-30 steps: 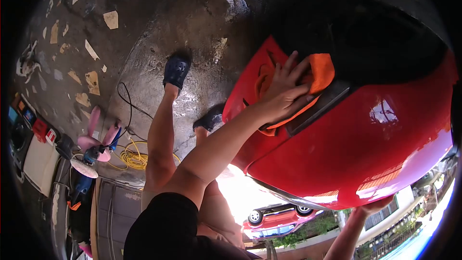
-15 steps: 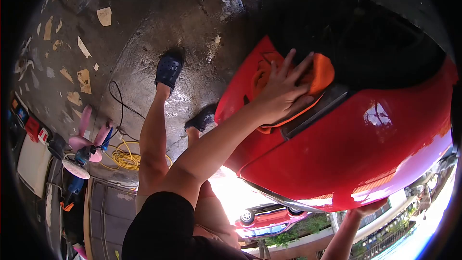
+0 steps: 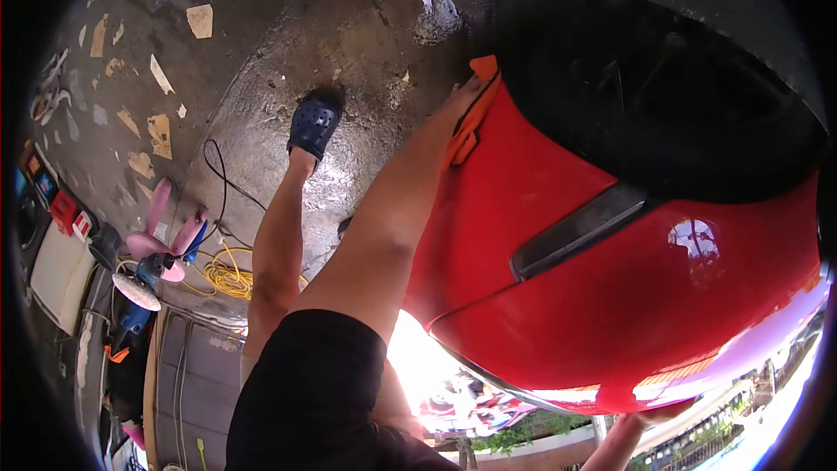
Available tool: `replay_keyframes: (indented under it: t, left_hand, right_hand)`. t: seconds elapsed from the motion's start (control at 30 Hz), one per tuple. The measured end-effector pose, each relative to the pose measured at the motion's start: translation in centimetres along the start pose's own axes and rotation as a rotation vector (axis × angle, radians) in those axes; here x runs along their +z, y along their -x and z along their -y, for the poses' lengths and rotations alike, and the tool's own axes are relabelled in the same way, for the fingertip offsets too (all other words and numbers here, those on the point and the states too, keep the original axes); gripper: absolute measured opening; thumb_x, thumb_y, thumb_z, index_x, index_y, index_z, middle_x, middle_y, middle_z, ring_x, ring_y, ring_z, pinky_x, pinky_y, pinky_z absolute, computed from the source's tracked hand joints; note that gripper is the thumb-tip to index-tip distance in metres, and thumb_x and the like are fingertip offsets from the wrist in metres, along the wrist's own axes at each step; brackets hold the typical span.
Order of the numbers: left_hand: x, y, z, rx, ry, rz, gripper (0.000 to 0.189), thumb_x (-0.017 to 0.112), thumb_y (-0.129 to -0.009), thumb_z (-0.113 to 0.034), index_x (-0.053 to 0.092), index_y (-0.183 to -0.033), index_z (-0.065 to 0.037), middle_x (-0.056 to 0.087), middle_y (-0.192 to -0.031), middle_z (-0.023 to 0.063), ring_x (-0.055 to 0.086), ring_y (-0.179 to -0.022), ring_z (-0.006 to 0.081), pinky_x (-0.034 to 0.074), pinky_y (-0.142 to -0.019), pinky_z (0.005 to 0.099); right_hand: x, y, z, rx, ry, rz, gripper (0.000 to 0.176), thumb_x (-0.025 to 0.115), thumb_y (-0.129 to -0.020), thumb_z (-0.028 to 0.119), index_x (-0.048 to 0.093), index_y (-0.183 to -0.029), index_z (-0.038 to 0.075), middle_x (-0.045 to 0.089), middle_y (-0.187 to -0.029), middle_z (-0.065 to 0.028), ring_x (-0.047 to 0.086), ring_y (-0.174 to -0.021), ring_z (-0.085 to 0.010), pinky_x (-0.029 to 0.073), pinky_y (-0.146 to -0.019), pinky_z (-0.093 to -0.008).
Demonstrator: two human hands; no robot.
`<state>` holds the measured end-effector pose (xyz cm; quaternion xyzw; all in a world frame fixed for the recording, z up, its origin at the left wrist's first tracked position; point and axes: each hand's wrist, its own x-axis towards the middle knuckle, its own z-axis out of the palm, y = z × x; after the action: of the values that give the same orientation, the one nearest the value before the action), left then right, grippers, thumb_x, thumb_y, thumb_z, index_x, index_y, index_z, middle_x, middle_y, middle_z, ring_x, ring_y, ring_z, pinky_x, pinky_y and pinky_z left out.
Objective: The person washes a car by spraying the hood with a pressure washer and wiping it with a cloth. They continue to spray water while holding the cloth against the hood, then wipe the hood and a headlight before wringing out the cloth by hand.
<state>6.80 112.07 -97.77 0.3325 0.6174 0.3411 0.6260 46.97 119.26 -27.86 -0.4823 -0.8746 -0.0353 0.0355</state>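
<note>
My left hand (image 3: 468, 99) is closed over an orange cloth (image 3: 467, 138) at the edge of a glossy red car body panel (image 3: 523, 157), beside the dark wheel opening (image 3: 645, 96). Part of the cloth sticks up past the fingers and part hangs below them along the panel edge. A dark trim strip (image 3: 575, 231) is set into the panel. At the far lower right, my right hand (image 3: 670, 412) lies against the panel's outer side; its fingers look stretched out, though partly hidden by the curve.
A polisher with a white round pad (image 3: 137, 292) stands at the left by a pink fan blade (image 3: 157, 209). A coiled yellow cord (image 3: 227, 277) and a black cable (image 3: 225, 179) lie on the concrete near my feet. Paper scraps (image 3: 200, 21) litter the floor.
My left hand has moved with the orange cloth up and left, from beside the trim strip to the panel's edge. The trim strip is now uncovered. The right hand stays at the panel's side.
</note>
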Motion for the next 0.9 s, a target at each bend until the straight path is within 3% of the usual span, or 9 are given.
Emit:
replay_keyframes:
  t: [0.17, 0.3, 0.4, 0.47, 0.5, 0.53, 0.63, 0.77, 0.9]
  left_hand:
    - [-4.5, 10.4, 0.2, -0.142, -0.061, 0.087, 0.072, 0.037, -0.111, -0.059, 0.030, -0.169, -0.016, 0.022, -0.178, 0.0146, 0.017, -0.164, 0.0394, 0.019, -0.133, 0.0530]
    - [-10.4, 21.6, 3.4, -0.373, -0.163, 0.043, 0.075, 0.037, -0.110, -0.061, 0.030, -0.169, -0.016, 0.022, -0.178, 0.0148, 0.019, -0.164, 0.0376, 0.019, -0.133, 0.0527]
    - [-11.5, 27.1, 4.4, -0.493, -0.160, -0.038, 0.077, 0.037, -0.109, -0.063, 0.030, -0.169, -0.016, 0.023, -0.178, 0.0151, 0.020, -0.164, 0.0363, 0.018, -0.132, 0.0525]
    - [-9.7, 28.5, 3.0, -0.486, -0.106, -0.093, 0.078, 0.037, -0.109, -0.064, 0.030, -0.169, -0.016, 0.023, -0.178, 0.0152, 0.020, -0.164, 0.0354, 0.018, -0.132, 0.0523]
    - [-8.0, 28.5, 1.5, -0.462, -0.061, -0.120, 0.078, 0.037, -0.108, -0.065, 0.030, -0.169, -0.016, 0.023, -0.178, 0.0153, 0.021, -0.164, 0.0350, 0.018, -0.132, 0.0523]
    - [-6.1, 28.0, -0.8, -0.417, -0.006, -0.135, 0.079, 0.037, -0.108, -0.065, 0.030, -0.169, -0.016, 0.023, -0.178, 0.0154, 0.021, -0.164, 0.0346, 0.018, -0.132, 0.0522]
    - [-1.1, 24.3, -9.4, -0.230, 0.125, -0.149, 0.081, 0.037, -0.107, -0.067, 0.030, -0.169, -0.016, 0.023, -0.178, 0.0156, 0.022, -0.164, 0.0332, 0.018, -0.132, 0.0520]
    - [-0.8, 19.2, -18.9, -0.050, 0.127, -0.138, 0.083, 0.038, -0.106, -0.070, 0.030, -0.170, -0.016, 0.023, -0.178, 0.0159, 0.023, -0.164, 0.0315, 0.018, -0.132, 0.0517]
    - [0.4, 22.8, -14.0, -0.114, 0.080, -0.169, 0.087, 0.038, -0.105, -0.072, 0.029, -0.170, -0.014, 0.024, -0.177, 0.0164, 0.023, -0.164, 0.0313, 0.017, -0.132, 0.0520]
  right_hand:
    - [-0.6, 1.3, -2.6, -0.087, 0.114, -0.003, 0.116, 0.054, -0.087, 0.090, 0.039, -0.157, -0.002, 0.051, -0.148, -0.0277, 0.059, -0.135, -0.0416, 0.057, -0.110, -0.0589]
    - [0.4, -0.2, -0.2, 0.524, -0.102, -0.168, 0.116, 0.050, -0.088, 0.091, 0.041, -0.154, -0.004, 0.054, -0.142, -0.0269, 0.062, -0.131, -0.0406, 0.059, -0.108, -0.0571]
    - [2.7, -7.3, 8.7, 0.966, -0.296, -0.311, 0.086, 0.042, -0.101, 0.067, 0.043, -0.155, 0.000, 0.052, -0.148, -0.0217, 0.058, -0.138, -0.0354, 0.053, -0.116, -0.0560]
    - [2.9, -11.4, 15.1, 1.148, -0.455, -0.371, 0.067, 0.037, -0.110, 0.051, 0.044, -0.156, 0.002, 0.051, -0.152, -0.0182, 0.054, -0.143, -0.0318, 0.050, -0.122, -0.0553]
    - [2.2, -11.4, 14.6, 1.148, -0.630, -0.392, 0.067, 0.036, -0.110, 0.051, 0.040, -0.161, 0.006, 0.043, -0.161, -0.0155, 0.040, -0.154, -0.0321, 0.032, -0.132, -0.0597]
    - [2.3, -12.6, 17.5, 1.185, -0.642, -0.443, 0.067, 0.036, -0.110, 0.050, 0.039, -0.161, 0.006, 0.040, -0.164, -0.0161, 0.037, -0.155, -0.0323, 0.026, -0.134, -0.0583]
    - [-0.5, -11.4, 16.0, 1.161, -0.739, -0.374, 0.067, 0.039, -0.109, 0.051, 0.044, -0.159, 0.006, 0.044, -0.161, -0.0140, 0.042, -0.152, -0.0303, 0.037, -0.126, -0.0545]
    - [-2.1, -10.3, 11.9, 1.119, -0.879, -0.392, 0.062, 0.045, -0.108, 0.051, 0.053, -0.149, 0.005, 0.057, -0.149, -0.0123, 0.055, -0.138, -0.0292, 0.046, -0.114, -0.0498]
    - [-2.3, -10.3, 11.3, 1.114, -0.894, -0.368, 0.058, 0.045, -0.109, 0.048, 0.054, -0.148, 0.006, 0.058, -0.147, -0.0119, 0.057, -0.136, -0.0299, 0.048, -0.112, -0.0486]
